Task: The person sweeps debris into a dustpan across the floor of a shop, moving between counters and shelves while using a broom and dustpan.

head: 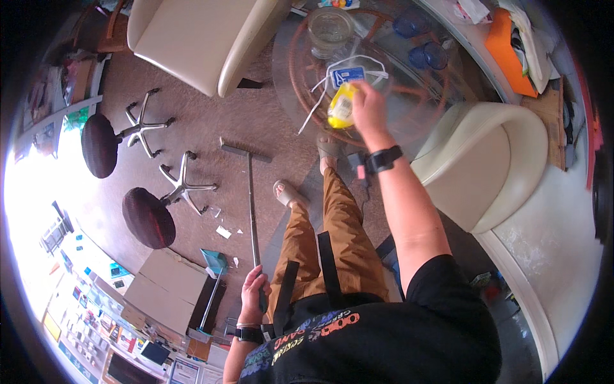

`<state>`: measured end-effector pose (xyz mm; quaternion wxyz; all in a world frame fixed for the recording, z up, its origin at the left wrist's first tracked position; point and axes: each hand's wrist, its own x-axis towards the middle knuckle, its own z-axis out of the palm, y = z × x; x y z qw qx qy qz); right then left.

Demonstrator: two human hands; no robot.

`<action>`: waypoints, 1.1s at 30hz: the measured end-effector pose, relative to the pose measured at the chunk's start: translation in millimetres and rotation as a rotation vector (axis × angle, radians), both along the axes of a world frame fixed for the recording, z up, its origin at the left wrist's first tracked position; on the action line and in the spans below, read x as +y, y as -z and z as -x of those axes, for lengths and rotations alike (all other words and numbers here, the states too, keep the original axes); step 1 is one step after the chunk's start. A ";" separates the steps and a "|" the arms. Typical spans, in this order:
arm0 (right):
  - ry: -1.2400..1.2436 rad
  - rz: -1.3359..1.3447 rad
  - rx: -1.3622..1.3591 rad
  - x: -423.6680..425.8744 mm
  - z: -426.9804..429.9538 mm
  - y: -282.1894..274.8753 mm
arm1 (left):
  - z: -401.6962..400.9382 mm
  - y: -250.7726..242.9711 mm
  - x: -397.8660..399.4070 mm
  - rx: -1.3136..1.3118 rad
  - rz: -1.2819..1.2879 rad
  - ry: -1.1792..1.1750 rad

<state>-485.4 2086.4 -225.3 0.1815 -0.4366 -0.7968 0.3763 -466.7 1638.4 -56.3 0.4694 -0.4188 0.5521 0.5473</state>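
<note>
My left hand [254,290] is wrapped around the upper end of a long-handled broom [253,206], whose bristled head rests on the brown floor ahead of my feet. In my right hand [369,108] is a yellow packet [339,109] with a white label, held above the near side of a round glass table [407,108]. Just beyond the packet lies a blue-and-white pack [348,77] with writing, and a white strap [314,113] loops around it and hangs towards the table's edge. My fingers partly cover the packet.
A glass bowl [331,29] and blue glasses [427,56] stand on the table. Cream armchairs [479,163] flank it. Wheeled stools [148,218] are at left. Paper scraps [223,232] litter the floor near a turquoise long-handled dustpan [214,260]. A cable lies by my right foot.
</note>
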 end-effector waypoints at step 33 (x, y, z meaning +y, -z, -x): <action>0.548 -0.499 0.156 67.7 -2.7 18.4 | -9.9 2.9 -7.8 -0.081 0.063 -0.136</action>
